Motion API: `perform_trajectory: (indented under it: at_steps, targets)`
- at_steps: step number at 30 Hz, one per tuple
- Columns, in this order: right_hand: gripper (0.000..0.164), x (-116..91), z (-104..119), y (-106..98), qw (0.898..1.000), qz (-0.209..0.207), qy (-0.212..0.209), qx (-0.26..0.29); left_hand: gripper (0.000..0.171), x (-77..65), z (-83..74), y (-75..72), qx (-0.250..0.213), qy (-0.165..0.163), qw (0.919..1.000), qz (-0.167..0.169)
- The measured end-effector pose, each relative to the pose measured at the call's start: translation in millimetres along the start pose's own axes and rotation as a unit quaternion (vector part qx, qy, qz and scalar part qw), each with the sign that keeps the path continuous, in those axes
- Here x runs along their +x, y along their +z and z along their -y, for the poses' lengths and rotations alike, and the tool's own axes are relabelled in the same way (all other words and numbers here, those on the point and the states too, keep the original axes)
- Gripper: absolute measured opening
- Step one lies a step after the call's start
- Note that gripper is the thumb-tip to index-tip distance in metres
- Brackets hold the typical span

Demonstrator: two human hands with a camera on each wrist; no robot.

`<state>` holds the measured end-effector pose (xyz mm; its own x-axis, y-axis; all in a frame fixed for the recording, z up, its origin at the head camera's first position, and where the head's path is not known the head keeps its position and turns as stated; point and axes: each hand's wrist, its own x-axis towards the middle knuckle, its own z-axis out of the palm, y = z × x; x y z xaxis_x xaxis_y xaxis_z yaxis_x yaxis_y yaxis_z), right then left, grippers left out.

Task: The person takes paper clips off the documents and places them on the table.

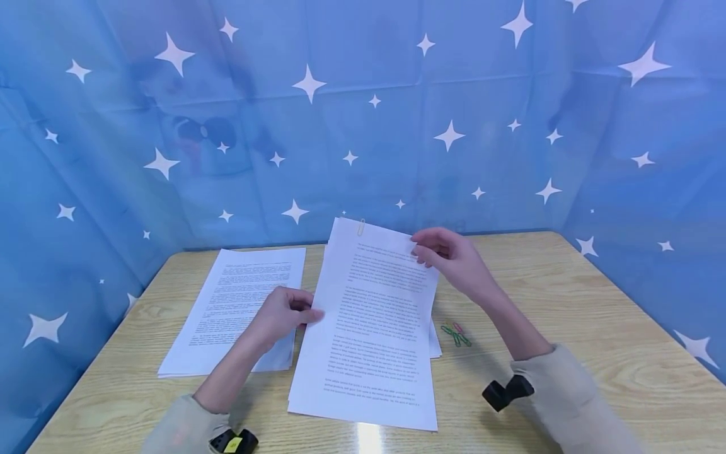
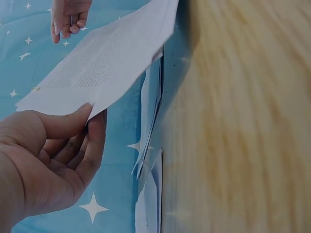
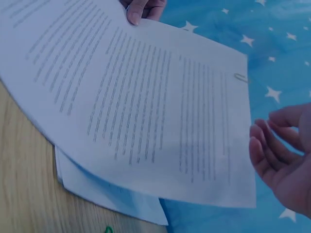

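Note:
A clipped sheaf of printed pages (image 1: 374, 328) is raised over the table, tilted. My left hand (image 1: 288, 313) pinches its left edge between thumb and fingers; in the left wrist view the thumb (image 2: 80, 114) lies on the printed face. A pale yellow paper clip (image 1: 361, 227) sits on the top edge, near the left corner. By the upper right corner is my right hand (image 1: 448, 255). Seen from the right wrist, that hand (image 3: 286, 155) has loosely bent fingers just off the top edge, holding nothing.
Below the sheaf, another paper stack (image 1: 435, 343) pokes out on the right. A second printed stack (image 1: 249, 277) lies at the left, partly behind the left forearm. Several coloured paper clips (image 1: 456, 334) lie on the wooden table (image 1: 595, 315). A blue star-patterned curtain (image 1: 374, 132) hangs behind.

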<state>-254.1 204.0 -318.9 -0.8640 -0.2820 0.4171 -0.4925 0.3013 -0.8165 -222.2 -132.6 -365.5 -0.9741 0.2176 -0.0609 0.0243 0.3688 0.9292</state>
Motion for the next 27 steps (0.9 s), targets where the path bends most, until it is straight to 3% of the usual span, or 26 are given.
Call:
perform_trajectory:
  at_steps: [19,27]
  targets:
    - [0.028,27.1,13.4,44.4,0.996,0.004,-0.002,0.090,0.005,-1.4,1.2,1.7,0.028,0.021,0.9994,-0.007]
    - [0.032,32.8,18.5,56.0,0.994,-0.013,0.008,0.110,0.004,-0.8,0.7,5.7,0.031,0.019,0.9993,-0.004]
